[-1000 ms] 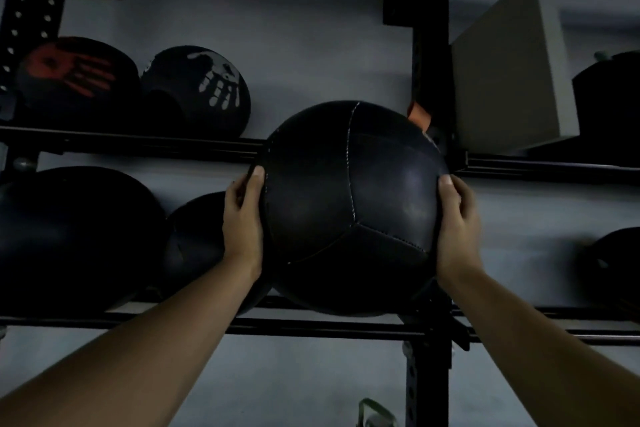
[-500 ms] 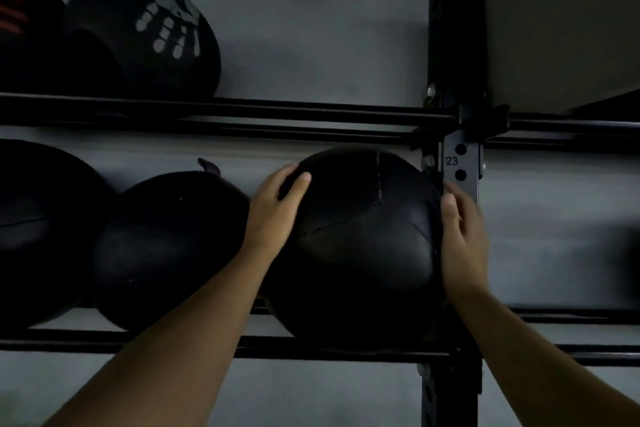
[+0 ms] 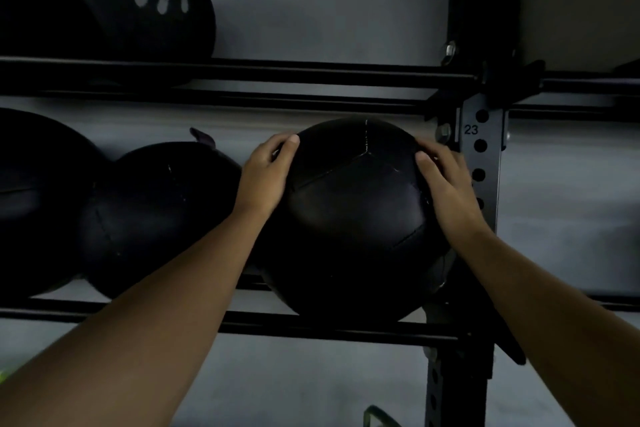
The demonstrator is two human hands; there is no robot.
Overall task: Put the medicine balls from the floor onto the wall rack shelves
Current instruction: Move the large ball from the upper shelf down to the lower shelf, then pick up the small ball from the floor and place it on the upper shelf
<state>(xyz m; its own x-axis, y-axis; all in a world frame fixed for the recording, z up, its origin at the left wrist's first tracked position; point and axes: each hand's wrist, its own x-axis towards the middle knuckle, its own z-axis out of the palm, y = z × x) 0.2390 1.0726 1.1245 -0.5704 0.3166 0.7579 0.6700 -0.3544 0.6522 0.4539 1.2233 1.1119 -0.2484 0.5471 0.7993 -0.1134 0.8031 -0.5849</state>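
A large black medicine ball (image 3: 356,218) rests on the lower shelf rails (image 3: 311,328) of the wall rack, right beside the rack's upright post (image 3: 483,163). My left hand (image 3: 266,177) lies on the ball's upper left side, fingers curved over it. My right hand (image 3: 446,187) presses on its upper right side, between the ball and the post. Both hands are in contact with the ball.
Two more black balls (image 3: 152,215) (image 3: 31,198) sit left of it on the same shelf. The upper shelf (image 3: 277,74) carries a ball with a white handprint (image 3: 138,0). A pale box (image 3: 578,0) stands upper right. The grey wall is behind.
The ball went from held in front of the rack to sitting on the lower shelf. Both hands slid from its sides up toward its top. The view moved closer.
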